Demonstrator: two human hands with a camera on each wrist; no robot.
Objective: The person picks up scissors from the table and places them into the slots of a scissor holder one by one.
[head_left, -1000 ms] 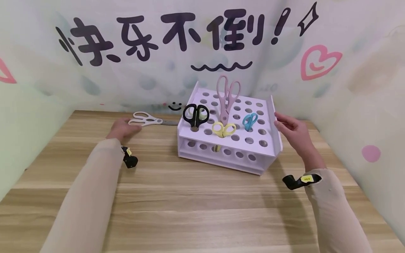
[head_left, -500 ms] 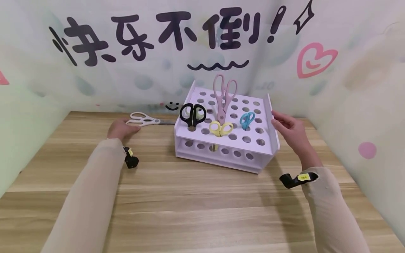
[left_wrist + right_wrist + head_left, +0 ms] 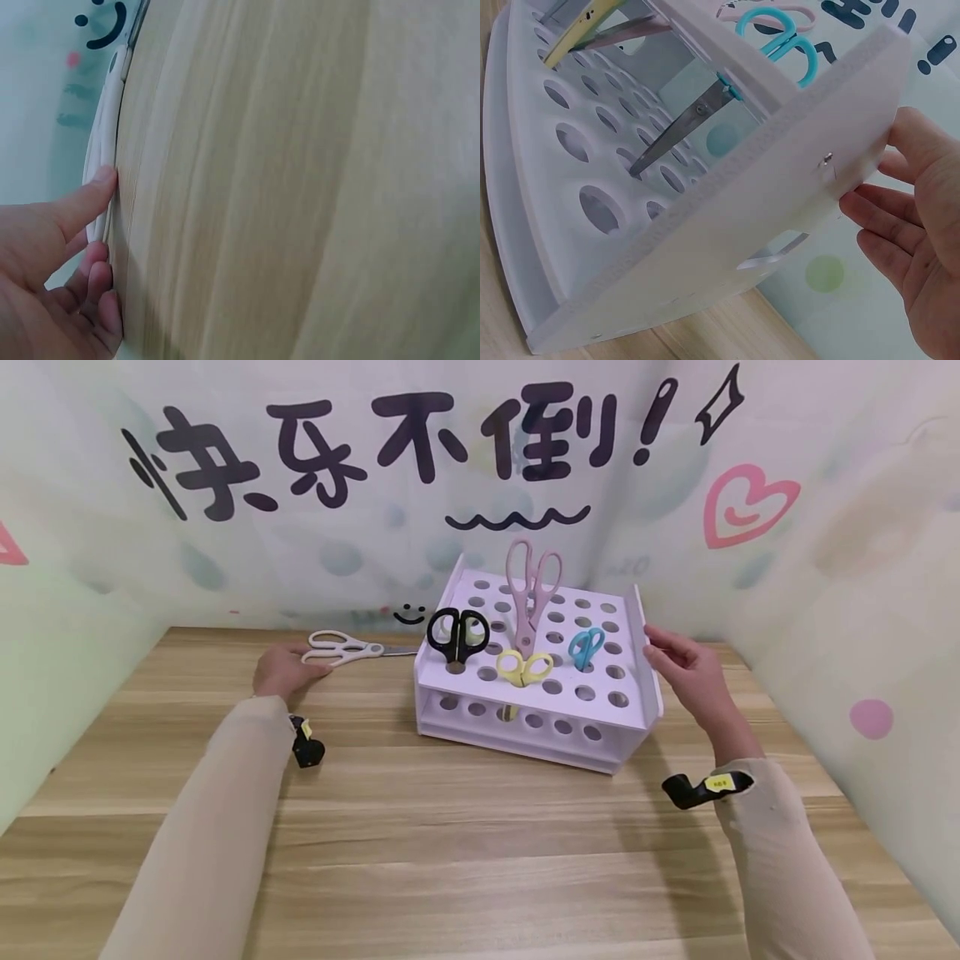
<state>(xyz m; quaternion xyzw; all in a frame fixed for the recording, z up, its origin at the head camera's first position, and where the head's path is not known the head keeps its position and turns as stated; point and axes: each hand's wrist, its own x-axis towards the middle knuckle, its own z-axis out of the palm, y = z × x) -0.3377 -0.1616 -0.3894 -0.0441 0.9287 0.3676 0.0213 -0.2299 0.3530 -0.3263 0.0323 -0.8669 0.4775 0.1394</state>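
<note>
My left hand (image 3: 281,672) pinches the handle end of a pair of white scissors (image 3: 343,649) at the table's back edge. In the left wrist view the thumb lies along one white handle (image 3: 111,127) and the other fingers curl under it. The metal blade points right, its tip near the white rack (image 3: 457,693) full of round holes. On the rack's right panel (image 3: 780,217), fingertips of my right hand (image 3: 693,677) touch the outer face, fingers extended. Black (image 3: 457,635), pink (image 3: 528,602), yellow (image 3: 523,667) and blue scissors (image 3: 587,647) stand in the rack, blades down.
Behind the black scissors, pale green handles show partly. A printed cloth (image 3: 300,552) with dark lettering hangs right behind the wooden table (image 3: 465,852). More of the cloth bounds the right side, close to my right arm.
The head view has shifted slightly. Both hands keep almost the same places; the white scissors have turned slightly, their blade showing brighter.
</note>
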